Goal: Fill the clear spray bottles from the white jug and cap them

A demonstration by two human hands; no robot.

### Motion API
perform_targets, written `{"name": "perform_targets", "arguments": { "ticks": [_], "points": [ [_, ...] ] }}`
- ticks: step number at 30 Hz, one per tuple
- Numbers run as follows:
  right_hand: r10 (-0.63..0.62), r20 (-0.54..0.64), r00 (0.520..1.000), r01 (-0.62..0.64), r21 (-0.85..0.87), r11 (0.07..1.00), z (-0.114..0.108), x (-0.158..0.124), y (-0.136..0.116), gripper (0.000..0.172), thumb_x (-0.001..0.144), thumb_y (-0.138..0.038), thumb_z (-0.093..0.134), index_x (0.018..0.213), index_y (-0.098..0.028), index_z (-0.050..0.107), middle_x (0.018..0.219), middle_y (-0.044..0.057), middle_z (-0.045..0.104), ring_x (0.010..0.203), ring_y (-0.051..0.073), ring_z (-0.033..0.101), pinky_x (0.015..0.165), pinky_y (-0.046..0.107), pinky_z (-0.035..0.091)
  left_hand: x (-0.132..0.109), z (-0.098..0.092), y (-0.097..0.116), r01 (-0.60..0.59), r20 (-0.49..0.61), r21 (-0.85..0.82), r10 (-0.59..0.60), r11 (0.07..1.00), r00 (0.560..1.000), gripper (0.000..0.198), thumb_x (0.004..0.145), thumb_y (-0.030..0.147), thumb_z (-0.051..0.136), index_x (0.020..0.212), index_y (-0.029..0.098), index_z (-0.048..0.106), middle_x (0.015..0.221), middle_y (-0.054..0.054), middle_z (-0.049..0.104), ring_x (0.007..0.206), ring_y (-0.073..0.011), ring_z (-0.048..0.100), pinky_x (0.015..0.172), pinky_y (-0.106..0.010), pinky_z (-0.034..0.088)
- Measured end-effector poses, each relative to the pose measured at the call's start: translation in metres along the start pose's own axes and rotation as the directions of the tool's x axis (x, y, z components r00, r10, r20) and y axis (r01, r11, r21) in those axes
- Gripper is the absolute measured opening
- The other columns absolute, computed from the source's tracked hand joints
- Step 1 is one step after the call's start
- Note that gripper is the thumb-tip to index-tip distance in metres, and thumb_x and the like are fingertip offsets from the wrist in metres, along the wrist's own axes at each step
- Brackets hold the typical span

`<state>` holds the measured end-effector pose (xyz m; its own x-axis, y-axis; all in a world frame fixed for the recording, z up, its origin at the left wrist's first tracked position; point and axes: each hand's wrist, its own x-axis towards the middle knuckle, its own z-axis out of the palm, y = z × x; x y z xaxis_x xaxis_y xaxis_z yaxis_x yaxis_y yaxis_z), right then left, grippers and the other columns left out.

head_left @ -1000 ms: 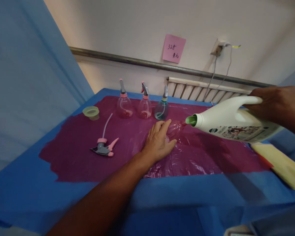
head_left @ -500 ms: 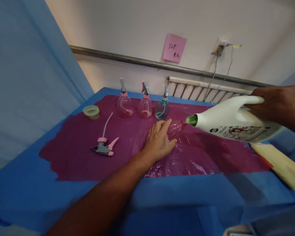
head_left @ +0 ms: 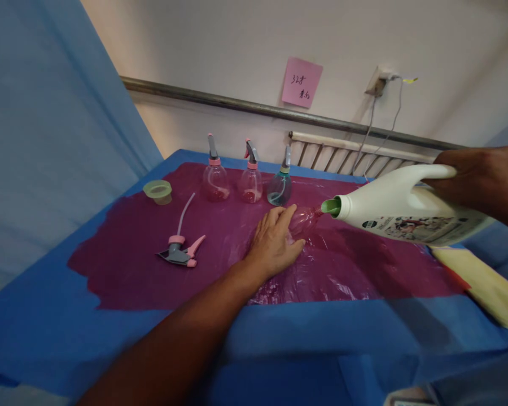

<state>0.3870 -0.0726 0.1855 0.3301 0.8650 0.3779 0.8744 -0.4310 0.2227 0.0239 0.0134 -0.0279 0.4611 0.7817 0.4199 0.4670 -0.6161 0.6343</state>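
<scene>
My left hand (head_left: 275, 242) is wrapped round a clear pink spray bottle (head_left: 305, 221), which leans with its open neck to the right. Gripped by its handle, a large white jug (head_left: 389, 206) hangs tilted in my right hand (head_left: 478, 177). The jug's green spout (head_left: 331, 207) meets the spray bottle's neck; I cannot make out any liquid flowing. To the left of my left hand a grey and pink spray head (head_left: 178, 254) with a dip tube lies on the purple plastic sheet (head_left: 127, 265).
Behind my left hand stand two pink spray bottles (head_left: 215, 183) (head_left: 250, 183) and a teal one (head_left: 280, 188). A green cup with a lid (head_left: 158, 192) sits at the left. Something yellow (head_left: 485, 285) lies at the right edge of the blue-covered table (head_left: 279, 332).
Nearly everything is as before. Both hands, the spray bottle and the tilted jug hold their places; the view has shifted only slightly.
</scene>
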Motion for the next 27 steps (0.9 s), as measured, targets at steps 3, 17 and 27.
{"name": "perform_targets", "arguments": {
  "ticks": [3, 17, 27],
  "points": [
    [0.063, 0.061, 0.996, -0.059, -0.060, 0.996, -0.003, -0.001, -0.004, 0.034, 0.079, -0.068, 0.063, 0.091, -0.036, 0.070, 0.079, 0.008, 0.066, 0.065, 0.026, 0.046, 0.072, 0.042, 0.031, 0.000, 0.001, -0.002, -0.008, -0.006, -0.007, 0.008, 1.000, 1.000, 0.087, 0.092, 0.029, 0.083, 0.173, 0.031, 0.051, 0.160, -0.011, 0.061, 0.148, -0.0364, 0.062, 0.129, -0.059, 0.054],
    [0.083, 0.080, 0.993, -0.077, -0.080, 0.994, -0.011, -0.002, -0.010, 0.039, 0.079, -0.070, 0.059, 0.096, -0.036, 0.072, 0.084, 0.009, 0.069, 0.070, 0.029, 0.050, 0.072, 0.041, 0.031, 0.000, 0.002, -0.001, -0.012, -0.015, 0.000, 0.012, 1.000, 1.000, 0.086, 0.092, 0.027, 0.081, 0.173, 0.029, 0.052, 0.161, -0.012, 0.062, 0.148, -0.0359, 0.062, 0.130, -0.058, 0.054],
    [0.082, 0.082, 0.993, -0.072, -0.111, 0.991, -0.011, -0.003, -0.010, 0.040, 0.082, -0.066, 0.056, 0.104, -0.037, 0.074, 0.093, 0.010, 0.073, 0.075, 0.030, 0.055, 0.072, 0.042, 0.032, 0.000, 0.004, -0.004, -0.031, -0.022, 0.009, 0.031, 0.999, 0.999, 0.085, 0.093, 0.027, 0.080, 0.173, 0.028, 0.052, 0.160, -0.012, 0.062, 0.148, -0.0347, 0.063, 0.129, -0.054, 0.055]
  ]
}}
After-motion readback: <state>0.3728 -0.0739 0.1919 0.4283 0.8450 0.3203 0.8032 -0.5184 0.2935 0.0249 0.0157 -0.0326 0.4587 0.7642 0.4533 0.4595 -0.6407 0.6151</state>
